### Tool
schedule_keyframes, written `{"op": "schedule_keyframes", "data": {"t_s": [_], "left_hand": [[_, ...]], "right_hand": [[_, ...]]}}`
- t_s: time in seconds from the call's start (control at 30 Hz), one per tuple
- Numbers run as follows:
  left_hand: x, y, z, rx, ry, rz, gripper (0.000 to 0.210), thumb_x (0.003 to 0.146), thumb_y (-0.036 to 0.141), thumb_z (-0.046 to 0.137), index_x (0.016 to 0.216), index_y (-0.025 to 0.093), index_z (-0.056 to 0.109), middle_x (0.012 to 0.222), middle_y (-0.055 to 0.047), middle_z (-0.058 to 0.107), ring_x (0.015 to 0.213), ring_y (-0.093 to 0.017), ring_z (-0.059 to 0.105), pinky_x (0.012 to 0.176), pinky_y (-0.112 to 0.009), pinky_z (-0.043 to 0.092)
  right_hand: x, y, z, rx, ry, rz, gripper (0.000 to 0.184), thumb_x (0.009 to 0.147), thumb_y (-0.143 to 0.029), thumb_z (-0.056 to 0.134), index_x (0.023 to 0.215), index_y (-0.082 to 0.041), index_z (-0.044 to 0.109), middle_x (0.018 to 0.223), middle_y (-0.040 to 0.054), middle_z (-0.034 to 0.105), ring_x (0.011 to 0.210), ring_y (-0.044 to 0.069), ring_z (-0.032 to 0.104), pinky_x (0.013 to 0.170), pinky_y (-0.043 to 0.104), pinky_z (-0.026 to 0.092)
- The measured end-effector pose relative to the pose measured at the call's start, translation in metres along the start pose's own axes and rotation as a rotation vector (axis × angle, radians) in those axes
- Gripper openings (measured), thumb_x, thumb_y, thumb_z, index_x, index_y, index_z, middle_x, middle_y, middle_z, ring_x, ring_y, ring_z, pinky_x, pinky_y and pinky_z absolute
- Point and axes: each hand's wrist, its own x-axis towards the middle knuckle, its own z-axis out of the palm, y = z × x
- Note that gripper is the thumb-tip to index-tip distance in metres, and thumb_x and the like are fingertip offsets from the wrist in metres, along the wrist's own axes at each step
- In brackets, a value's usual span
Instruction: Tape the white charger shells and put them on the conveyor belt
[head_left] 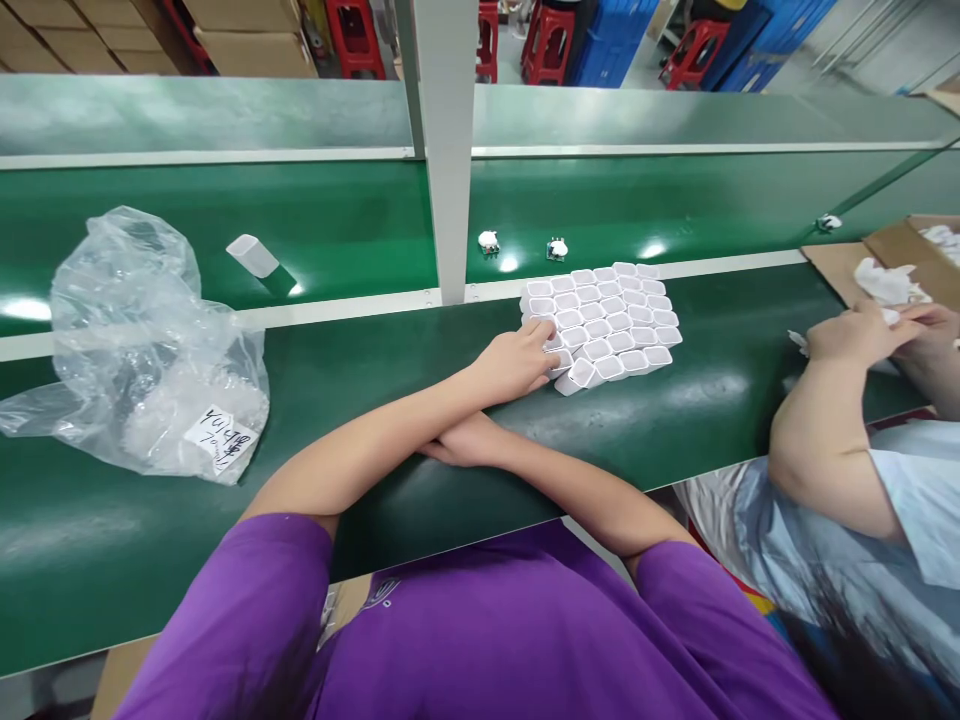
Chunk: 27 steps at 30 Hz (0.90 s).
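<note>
My left hand (517,360) reaches across to the right, its fingers apart and touching the near left corner of a block of white translucent plastic cups (607,315). The cups stand packed in rows with their open ends up; one at the near edge (576,376) leans out of line. Below my left forearm, my right hand (469,440) lies on the green work surface, partly covered by the crossing arm. Its visible fingers are stretched out and nothing shows in them.
A clear bag (187,400) with a handwritten label lies left. A single cup (253,256) lies on the green belt (337,220) behind, beyond a white post (450,150). Two small white-domed parts (489,241) sit there too. At right, a co-worker's hands (862,335) work beside a cardboard box (907,260).
</note>
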Motion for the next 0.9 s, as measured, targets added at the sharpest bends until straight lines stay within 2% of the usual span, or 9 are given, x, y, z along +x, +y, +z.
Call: {"op": "schedule_keyframes", "data": {"t_s": [0.1, 0.23, 0.33, 0.43, 0.53, 0.6, 0.67, 0.8, 0.9], "left_hand": [[0.001, -0.005, 0.001, -0.097, 0.007, -0.02, 0.015, 0.089, 0.021, 0.06, 0.095, 0.017, 0.073, 0.128, -0.014, 0.052, 0.12, -0.028, 0.05, 0.075, -0.033, 0.054], [-0.023, -0.022, -0.012, -0.433, 0.16, -0.109, 0.008, 0.084, 0.022, 0.066, 0.086, 0.018, 0.073, 0.119, -0.01, 0.059, 0.105, -0.022, 0.059, 0.08, -0.034, 0.056], [-0.056, -0.039, -0.026, -0.782, 0.34, -0.297, 0.011, 0.081, 0.028, 0.067, 0.082, 0.018, 0.07, 0.118, -0.008, 0.064, 0.099, -0.02, 0.064, 0.077, -0.033, 0.058], [-0.086, -0.053, -0.033, -1.156, 0.518, -0.509, 0.021, 0.077, 0.036, 0.071, 0.077, 0.016, 0.065, 0.122, -0.01, 0.066, 0.098, -0.021, 0.068, 0.076, -0.035, 0.061], [-0.105, -0.061, -0.032, -1.412, 0.652, -0.658, 0.028, 0.072, 0.038, 0.075, 0.073, 0.015, 0.059, 0.115, -0.01, 0.069, 0.095, -0.021, 0.069, 0.076, -0.036, 0.063], [-0.109, -0.063, -0.028, -1.498, 0.671, -0.706, 0.03, 0.07, 0.038, 0.076, 0.073, 0.016, 0.055, 0.101, -0.008, 0.071, 0.091, -0.02, 0.069, 0.076, -0.036, 0.064], [-0.11, -0.064, -0.024, -1.56, 0.656, -0.715, 0.03, 0.069, 0.035, 0.076, 0.077, 0.018, 0.053, 0.094, -0.005, 0.07, 0.088, -0.018, 0.069, 0.074, -0.034, 0.064], [-0.107, -0.06, -0.02, -1.668, 0.606, -0.679, 0.044, 0.061, 0.024, 0.079, 0.095, 0.022, 0.051, 0.102, -0.004, 0.068, 0.085, -0.017, 0.069, 0.067, -0.029, 0.063], [-0.107, -0.054, -0.018, -1.694, 0.5, -0.632, 0.063, 0.054, 0.016, 0.081, 0.11, 0.024, 0.053, 0.102, -0.003, 0.066, 0.086, -0.018, 0.068, 0.064, -0.028, 0.063]], "right_hand": [[0.001, 0.001, -0.006, 0.097, -0.03, 0.031, 0.027, 0.093, -0.021, 0.063, 0.117, -0.009, 0.065, 0.126, 0.0171, 0.065, 0.117, 0.03, 0.061, 0.099, 0.041, 0.049], [0.005, 0.001, -0.022, 0.288, -0.053, 0.128, 0.009, 0.092, -0.016, 0.061, 0.096, -0.011, 0.069, 0.098, 0.0098, 0.073, 0.092, 0.023, 0.067, 0.086, 0.035, 0.052], [0.007, 0.003, -0.039, 0.505, 0.063, 0.194, 0.007, 0.091, -0.017, 0.062, 0.087, -0.014, 0.066, 0.088, 0.0036, 0.071, 0.083, 0.016, 0.065, 0.08, 0.028, 0.05], [0.006, 0.004, -0.053, 0.707, 0.18, 0.25, 0.011, 0.09, -0.026, 0.064, 0.084, -0.016, 0.064, 0.083, -0.0001, 0.066, 0.072, 0.011, 0.059, 0.068, 0.022, 0.046], [0.003, 0.004, -0.063, 0.871, 0.279, 0.285, 0.021, 0.088, -0.037, 0.066, 0.085, -0.017, 0.061, 0.077, -0.0033, 0.06, 0.052, 0.005, 0.042, 0.05, 0.018, 0.034], [0.002, 0.006, -0.066, 0.925, 0.364, 0.303, 0.028, 0.086, -0.043, 0.068, 0.086, -0.017, 0.06, 0.074, -0.0041, 0.057, 0.046, 0.003, 0.032, 0.044, 0.019, 0.025], [0.001, 0.008, -0.067, 0.958, 0.452, 0.313, 0.032, 0.086, -0.048, 0.069, 0.088, -0.017, 0.059, 0.076, -0.003, 0.059, 0.044, 0.003, 0.03, 0.042, 0.019, 0.02], [0.001, 0.012, -0.069, 1.013, 0.576, 0.296, 0.035, 0.086, -0.051, 0.069, 0.089, -0.018, 0.056, 0.082, -0.0009, 0.063, 0.044, 0.003, 0.034, 0.04, 0.02, 0.023], [0.001, 0.014, -0.07, 0.996, 0.61, 0.308, 0.037, 0.084, -0.053, 0.07, 0.088, -0.019, 0.056, 0.082, -0.0007, 0.062, 0.045, 0.004, 0.036, 0.039, 0.019, 0.025]]}}
